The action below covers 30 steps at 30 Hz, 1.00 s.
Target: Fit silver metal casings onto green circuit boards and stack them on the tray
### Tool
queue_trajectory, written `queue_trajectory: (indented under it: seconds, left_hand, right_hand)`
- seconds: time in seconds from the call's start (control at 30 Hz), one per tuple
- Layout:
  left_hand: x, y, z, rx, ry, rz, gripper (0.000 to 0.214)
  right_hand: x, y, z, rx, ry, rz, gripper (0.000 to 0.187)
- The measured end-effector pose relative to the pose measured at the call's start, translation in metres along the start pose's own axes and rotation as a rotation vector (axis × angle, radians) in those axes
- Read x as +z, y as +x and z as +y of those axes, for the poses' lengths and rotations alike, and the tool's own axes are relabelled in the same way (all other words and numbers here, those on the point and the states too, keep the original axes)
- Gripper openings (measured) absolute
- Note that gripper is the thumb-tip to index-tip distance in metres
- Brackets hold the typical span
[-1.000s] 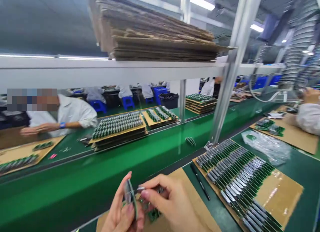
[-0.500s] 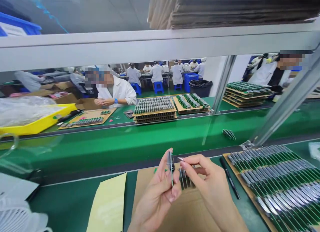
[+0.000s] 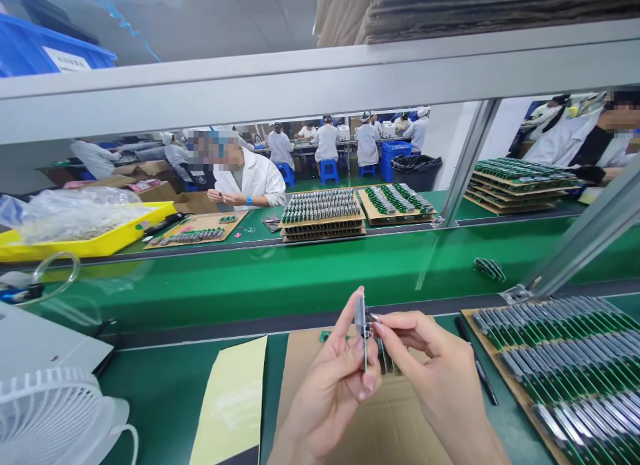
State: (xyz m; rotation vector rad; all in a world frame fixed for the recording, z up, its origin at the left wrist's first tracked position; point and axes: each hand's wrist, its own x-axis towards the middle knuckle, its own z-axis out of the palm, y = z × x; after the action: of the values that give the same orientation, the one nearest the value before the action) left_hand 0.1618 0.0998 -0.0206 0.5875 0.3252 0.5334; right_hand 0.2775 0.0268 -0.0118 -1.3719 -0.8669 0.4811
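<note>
My left hand (image 3: 334,386) is closed on a small green circuit board (image 3: 361,329), held upright and edge-on between thumb and fingers. My right hand (image 3: 431,375) pinches at the same board from the right, fingertips pressed together at its upper edge. Both hands hover over a brown cardboard sheet (image 3: 360,438) on the green bench. A few more small boards (image 3: 385,358) stand on the cardboard just behind my fingers. To the right, a cardboard tray (image 3: 560,365) carries several rows of green boards with metal parts.
A black pen (image 3: 479,375) lies between the cardboard and the tray. A yellow sheet (image 3: 233,405) and a white fan (image 3: 55,418) sit left. A green conveyor (image 3: 280,278) runs across, with a few loose boards (image 3: 489,268). A person in white (image 3: 250,178) works opposite beside stacked trays (image 3: 323,215).
The view has swung left and steadied, bringing the fan and yellow bin into sight. My hands hold the board higher and more upright than a second ago.
</note>
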Motion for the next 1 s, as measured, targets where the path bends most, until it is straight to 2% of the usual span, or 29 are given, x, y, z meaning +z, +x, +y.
queue_trajectory:
  seconds: [0.2,0.3,0.4,0.57,0.63,0.83,1.0]
  left_hand:
    - [0.0,-0.001,0.001,-0.005,0.064,-0.008,0.071]
    - [0.001,-0.003,0.004,-0.001,0.168,0.013,0.073]
    - [0.004,-0.007,0.009,0.046,0.286,0.062,0.075]
    - [0.006,-0.013,0.013,0.163,0.52,0.193,0.071]
    - [0.007,-0.016,0.012,0.206,0.593,0.252,0.068]
    - [0.017,-0.024,0.015,0.216,0.671,0.38,0.062]
    - [0.019,-0.027,0.019,0.188,0.722,0.364,0.063]
  right_hand:
    - [-0.001,0.001,0.002,-0.051,-0.061,-0.028,0.012]
    - [0.001,0.0,0.003,-0.04,-0.013,-0.036,0.013]
    - [0.001,0.0,0.005,0.066,0.124,-0.083,0.014]
    - [-0.002,0.003,0.015,0.251,0.307,-0.326,0.024]
    - [-0.003,0.004,0.017,0.297,0.361,-0.384,0.027]
    - [0.0,0.003,0.014,0.405,0.435,-0.435,0.029]
    - [-0.001,0.003,0.01,0.44,0.43,-0.476,0.033]
